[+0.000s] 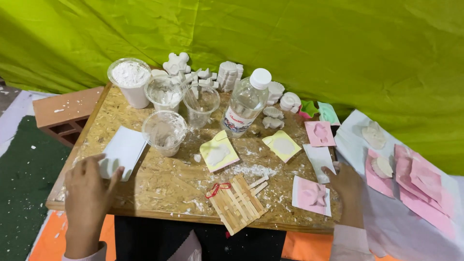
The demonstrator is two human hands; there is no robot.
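Note:
My left hand [88,189] rests at the near left of a chipboard table [159,181], its fingers on a white square mould [123,151]. At the table's right edge my right hand [346,183] touches a white mould [319,159], with a pink star mould [312,195] just beside it. Neither hand lifts anything. A clear cup smeared with plaster [165,131] stands next to the left hand's mould. Between the hands lie a raft of wooden sticks tied with red thread [238,203] and two yellow moulds filled with plaster [219,154] [282,145].
A cup of white powder [130,81], two more clear cups [200,104], a water bottle [245,104] and several white plaster casts [228,75] stand at the back. Pink moulds lie on a white sheet [415,183] at right. A brick [65,113] sits at left. Green cloth hangs behind.

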